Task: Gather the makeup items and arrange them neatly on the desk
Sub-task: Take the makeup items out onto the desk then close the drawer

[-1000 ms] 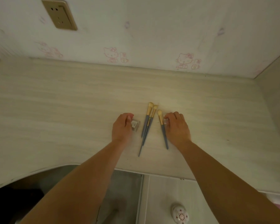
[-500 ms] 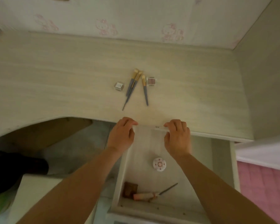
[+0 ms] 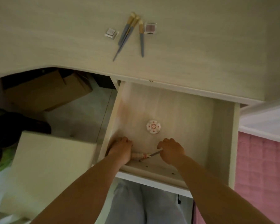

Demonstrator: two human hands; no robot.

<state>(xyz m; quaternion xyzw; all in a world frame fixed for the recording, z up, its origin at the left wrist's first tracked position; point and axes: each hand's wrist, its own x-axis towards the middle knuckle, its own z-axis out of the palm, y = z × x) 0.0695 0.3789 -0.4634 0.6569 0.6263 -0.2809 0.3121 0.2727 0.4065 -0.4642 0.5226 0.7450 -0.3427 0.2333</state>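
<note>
Both hands now down in drawer (image 3: 217,120): L hand (image 3: 120,149) curled over pink tube (image 3: 138,155), R hand (image 3: 171,150) pinching thin brush (image 3: 153,154).

Pale matt wood-grain laminate on the desk (image 3: 55,38) above both hands and in the drawer (image 3: 176,110) around them, glossy clear plastic on the two small cases (image 3: 149,27) up there, brown cardboard (image 3: 44,92) left, pink quilted cloth (image 3: 262,167) right.

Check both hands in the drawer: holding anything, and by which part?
Right hand pinches the thin dark stick at its upper end. Left hand covers the pinkish tube's left end; its grip cannot be told.
</note>
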